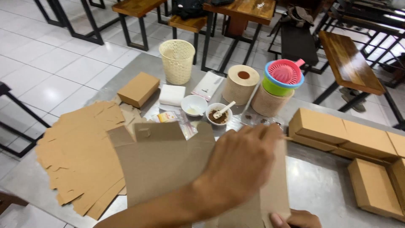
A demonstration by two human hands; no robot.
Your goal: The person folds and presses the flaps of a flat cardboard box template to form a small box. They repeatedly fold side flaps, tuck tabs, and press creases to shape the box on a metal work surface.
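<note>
A flat brown cardboard box blank (164, 164) lies unfolded on the metal table (316, 190) in front of me. My left hand (242, 162) reaches across it from the lower left, fingers curled over the blank's upper right edge. At the bottom edge of the view, my right hand (295, 219) pinches the blank's lower right part, with only the thumb and knuckles showing. A stack of more flat blanks (80, 156) lies to the left.
Folded brown boxes (337, 128) line the right side, and one box (138, 88) sits at the back left. Behind the blank are a white bowl (194, 104), a bowl of brown powder with a spoon (218, 114), twine rolls (240, 84), stacked coloured strainers (283, 76) and a cream basket (177, 61).
</note>
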